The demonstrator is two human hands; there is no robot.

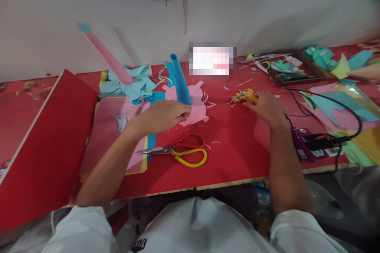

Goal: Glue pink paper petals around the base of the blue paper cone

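A blue paper cone stands, slightly tilted, on a pink flower-shaped paper with tabs around its edge. My left hand is at the foot of the cone, over the pink paper, its fingers curled together; what they pinch, if anything, is hidden. My right hand is wrapped round a yellow glue gun, whose nozzle points left toward the pink paper. Scissors with one red and one yellow handle lie in front of my left hand.
A pink paper tube rises from light-blue paper petals at the back left. A red board leans up at left. At right are a purple socket box with black cables, a dark tray and coloured paper sheets.
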